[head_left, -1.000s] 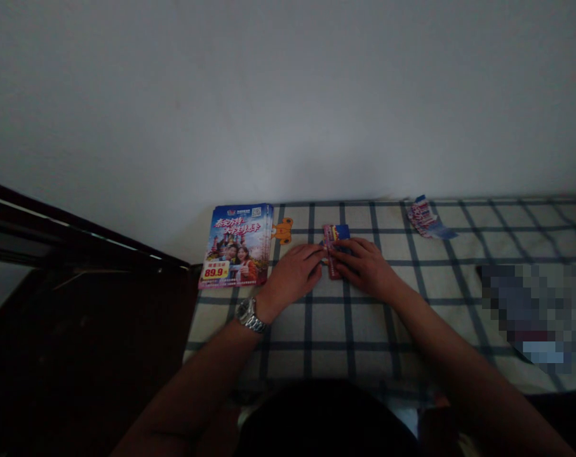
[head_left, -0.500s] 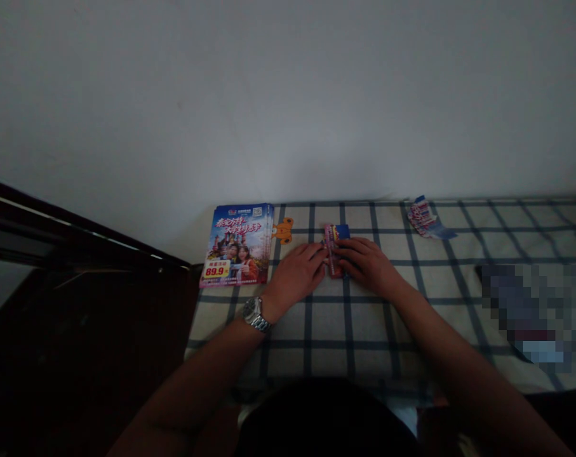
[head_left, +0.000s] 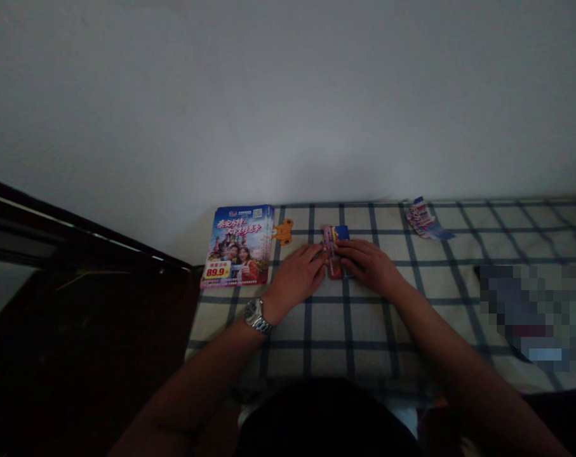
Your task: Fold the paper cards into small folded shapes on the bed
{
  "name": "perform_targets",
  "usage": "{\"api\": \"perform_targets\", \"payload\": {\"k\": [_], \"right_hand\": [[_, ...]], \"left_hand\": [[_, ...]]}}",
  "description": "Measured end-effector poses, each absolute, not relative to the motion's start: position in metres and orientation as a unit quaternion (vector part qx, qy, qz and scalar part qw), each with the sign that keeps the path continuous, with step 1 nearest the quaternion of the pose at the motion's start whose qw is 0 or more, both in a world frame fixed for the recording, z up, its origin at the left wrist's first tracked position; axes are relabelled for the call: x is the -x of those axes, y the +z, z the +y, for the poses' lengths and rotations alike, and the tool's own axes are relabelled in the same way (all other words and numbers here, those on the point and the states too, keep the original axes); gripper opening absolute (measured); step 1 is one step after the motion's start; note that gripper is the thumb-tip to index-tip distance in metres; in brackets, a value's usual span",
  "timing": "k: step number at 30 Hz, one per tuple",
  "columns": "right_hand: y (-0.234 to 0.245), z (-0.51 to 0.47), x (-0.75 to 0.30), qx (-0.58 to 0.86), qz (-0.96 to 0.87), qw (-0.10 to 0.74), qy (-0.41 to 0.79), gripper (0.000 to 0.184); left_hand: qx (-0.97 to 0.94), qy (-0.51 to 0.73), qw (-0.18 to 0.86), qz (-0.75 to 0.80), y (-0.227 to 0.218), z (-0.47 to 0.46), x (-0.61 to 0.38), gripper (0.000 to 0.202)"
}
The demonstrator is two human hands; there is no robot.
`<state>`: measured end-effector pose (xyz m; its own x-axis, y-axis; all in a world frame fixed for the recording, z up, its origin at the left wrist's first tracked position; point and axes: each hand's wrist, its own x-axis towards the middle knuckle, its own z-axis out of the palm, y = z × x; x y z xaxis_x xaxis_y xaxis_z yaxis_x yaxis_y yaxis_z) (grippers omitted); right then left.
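Observation:
A folded flyer [head_left: 336, 269], pink and blue, lies on the checked cloth in front of me. The fingers of my left hand [head_left: 298, 273] are bent together at its left edge, with a watch on that wrist. Across its right side reach the fingers of my right hand [head_left: 368, 265], pressing the paper down. Both hands are closed on the flyer, and their fingertips partly cover it. Left of my hands is a stack of flyers [head_left: 237, 244] printed with a castle and the price 89.9.
The checked cloth [head_left: 326, 330] runs along a pale wall [head_left: 288, 95]. Several folded paper pieces [head_left: 423, 219] lie in a small pile at the back right. A pixelated dark object [head_left: 521, 311] lies at the right. A dark gap is left of the cloth.
Both hands stay at the folded flyer with very small finger shifts. The right fingers sit slightly differently on it, and the view has moved a little.

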<state>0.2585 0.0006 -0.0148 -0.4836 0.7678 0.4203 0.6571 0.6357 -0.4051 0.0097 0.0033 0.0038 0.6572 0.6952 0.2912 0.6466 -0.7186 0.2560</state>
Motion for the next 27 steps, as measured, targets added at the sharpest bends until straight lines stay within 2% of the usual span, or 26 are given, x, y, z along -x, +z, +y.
{"api": "perform_targets", "payload": {"k": [8,20,27], "right_hand": [[-0.0165,0.0008,-0.2581,0.417,-0.844,0.321,0.105,0.029],[-0.019,0.0039,-0.2588,0.436,-0.844,0.293,0.104,0.029],[-0.0189,0.0065,-0.2584,0.447,-0.831,0.312,0.115,0.026]], "left_hand": [[-0.906,0.179,0.081,0.375,0.0038,0.003,-0.0083,0.037],[-0.915,0.166,0.047,0.366,0.0088,-0.0004,-0.0115,0.038],[-0.914,0.161,0.045,0.37,0.0083,-0.0006,-0.0127,0.039]]}}
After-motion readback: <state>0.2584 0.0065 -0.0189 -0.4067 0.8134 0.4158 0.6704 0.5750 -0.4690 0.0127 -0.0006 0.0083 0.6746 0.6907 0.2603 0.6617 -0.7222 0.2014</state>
